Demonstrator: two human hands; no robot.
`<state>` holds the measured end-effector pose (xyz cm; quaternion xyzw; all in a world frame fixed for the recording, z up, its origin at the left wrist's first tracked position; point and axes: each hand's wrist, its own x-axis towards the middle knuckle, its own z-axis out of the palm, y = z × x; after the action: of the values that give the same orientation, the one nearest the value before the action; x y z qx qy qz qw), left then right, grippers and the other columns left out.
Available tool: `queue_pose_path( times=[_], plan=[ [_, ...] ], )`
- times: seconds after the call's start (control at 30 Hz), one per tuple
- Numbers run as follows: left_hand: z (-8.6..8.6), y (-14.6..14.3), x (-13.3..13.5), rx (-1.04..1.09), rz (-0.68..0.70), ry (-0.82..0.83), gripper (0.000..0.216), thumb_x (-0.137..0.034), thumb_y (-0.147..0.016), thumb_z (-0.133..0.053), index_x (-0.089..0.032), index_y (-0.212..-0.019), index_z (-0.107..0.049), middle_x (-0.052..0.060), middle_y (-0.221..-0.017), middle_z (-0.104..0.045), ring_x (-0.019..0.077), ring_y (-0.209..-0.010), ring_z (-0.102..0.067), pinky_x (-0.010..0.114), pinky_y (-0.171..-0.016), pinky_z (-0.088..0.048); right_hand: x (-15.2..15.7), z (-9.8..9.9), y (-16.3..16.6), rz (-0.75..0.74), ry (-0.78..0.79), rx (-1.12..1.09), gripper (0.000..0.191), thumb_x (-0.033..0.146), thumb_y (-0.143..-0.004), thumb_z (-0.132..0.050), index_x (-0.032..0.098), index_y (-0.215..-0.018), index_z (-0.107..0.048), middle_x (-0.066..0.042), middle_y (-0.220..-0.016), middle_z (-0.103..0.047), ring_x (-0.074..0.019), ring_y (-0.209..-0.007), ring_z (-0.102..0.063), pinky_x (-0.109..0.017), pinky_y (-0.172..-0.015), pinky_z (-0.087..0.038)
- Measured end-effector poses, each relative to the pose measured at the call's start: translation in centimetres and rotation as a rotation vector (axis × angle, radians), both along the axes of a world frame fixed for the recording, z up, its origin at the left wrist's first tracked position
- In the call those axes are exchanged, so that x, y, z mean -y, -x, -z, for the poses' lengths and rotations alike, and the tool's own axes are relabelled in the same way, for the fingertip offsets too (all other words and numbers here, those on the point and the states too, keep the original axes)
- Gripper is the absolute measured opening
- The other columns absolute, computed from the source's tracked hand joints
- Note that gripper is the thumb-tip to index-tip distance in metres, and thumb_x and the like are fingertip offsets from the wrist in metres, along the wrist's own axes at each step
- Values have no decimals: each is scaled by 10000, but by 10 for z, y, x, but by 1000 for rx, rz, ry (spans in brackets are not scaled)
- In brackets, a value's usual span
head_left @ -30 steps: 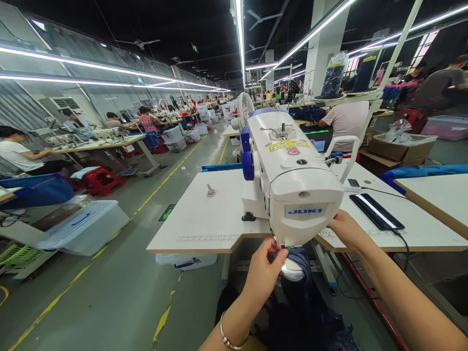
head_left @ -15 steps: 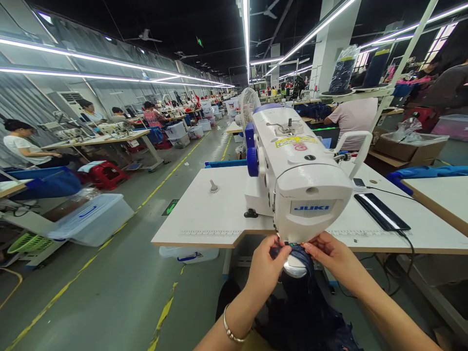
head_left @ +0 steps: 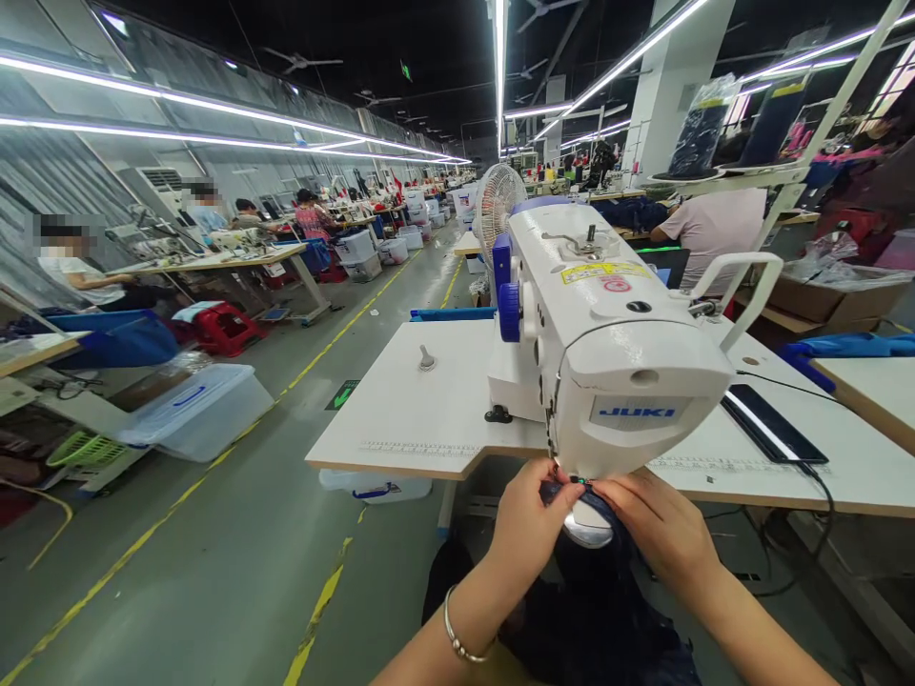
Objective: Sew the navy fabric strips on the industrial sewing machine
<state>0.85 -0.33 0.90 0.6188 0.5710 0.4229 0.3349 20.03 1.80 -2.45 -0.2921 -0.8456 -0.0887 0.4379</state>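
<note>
Both left hand and right hand pinch cloth at the machine; sewing seems under way, remainder unclear

We see a smooth, glossy casing on the JUKI sewing machine, polished metal on its bed, matt navy cloth, a shiny metal bangle, a smooth tabletop and a translucent plastic storage box.

Long strip lights are glowing below a dark ceiling. Yellow lines are running along the grey-green floor.
</note>
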Motion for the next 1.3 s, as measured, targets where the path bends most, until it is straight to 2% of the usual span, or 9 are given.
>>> queue_pose_path(
  times=[0.27,0.33,0.43,0.53,0.63,0.73,0.87,1.03,1.3],
  plan=[
    [-1,-4,-3,-37,-25,3,171,-374,-802,-612,-207,-831,-631,-3,-823,-643,162,-759,-557,260,-666,-364,-1,-5,2,-39,77,-54,344,102,-925,-484,290,-1184,-609,-46,-968,-690,-201,-881,-635,-336,-800,-494],
    [0,-4,-4,-41,-35,0,167,-370,-802,-610,-208,-836,-635,-2,-828,-649,164,-764,-561,260,-667,-367,-5,-6,3,-21,223,-99,255,187,-935,-489,306,-1067,-671,-42,-919,-697,-218,-853,-643,-343,-746,-515],
    [0,-5,-4,-31,-34,-11,168,-362,-803,-607,-211,-866,-640,3,-863,-661,169,-790,-571,260,-670,-374,-15,-15,5,37,590,-196,136,346,-875,-583,280,-884,-702,-52,-894,-717,-274,-856,-660,-381,-709,-545],
    [2,-7,-4,-24,-38,-27,163,-351,-806,-601,-208,-874,-640,10,-882,-665,171,-804,-576,259,-671,-381,-28,-29,5,-90,959,-260,280,426,-790,-675,236,-995,-683,-81,-1013,-722,-326,-975,-654,-444,-812,-546],
    [4,-9,-5,-3,-53,-29,167,-350,-812,-590,-201,-868,-638,17,-876,-663,170,-800,-579,260,-681,-396,-39,-36,2,-238,1112,-280,414,443,-777,-694,217,-1122,-654,-96,-1090,-705,-343,-1096,-605,-476,-904,-509],
    [5,-10,-6,28,-62,-16,175,-353,-811,-588,-199,-877,-637,15,-859,-662,164,-779,-576,259,-682,-408,-41,-32,-1,-231,1143,-283,450,439,-786,-691,212,-1167,-622,-103,-1134,-687,-343,-1116,-591,-492,-925,-492],
    [5,-8,-5,17,-69,-9,198,-365,-817,-583,-200,-912,-636,22,-864,-665,172,-788,-581,274,-703,-417,-30,-21,-3,-297,1139,-324,335,439,-877,-572,212,-1122,-601,-95,-1117,-677,-290,-1055,-614,-465,-957,-468],
    [11,-1,-7,228,47,18,276,-339,-844,-557,-178,-1064,-598,71,-1054,-672,187,-948,-604,296,-834,-457,-15,-10,-7,-174,1071,-478,181,386,-897,-498,231,-960,-567,-51,-892,-645,-228,-870,-609,-395,-846,-517],
    [26,-1,-13,393,40,-15,292,-308,-859,-558,-182,-1121,-558,80,-1071,-652,189,-1020,-599,323,-917,-453,-20,0,-9,-203,994,-421,85,290,-870,-448,251,-924,-501,-22,-822,-552,-201,-797,-571,-348,-775,-515]
  ],
)
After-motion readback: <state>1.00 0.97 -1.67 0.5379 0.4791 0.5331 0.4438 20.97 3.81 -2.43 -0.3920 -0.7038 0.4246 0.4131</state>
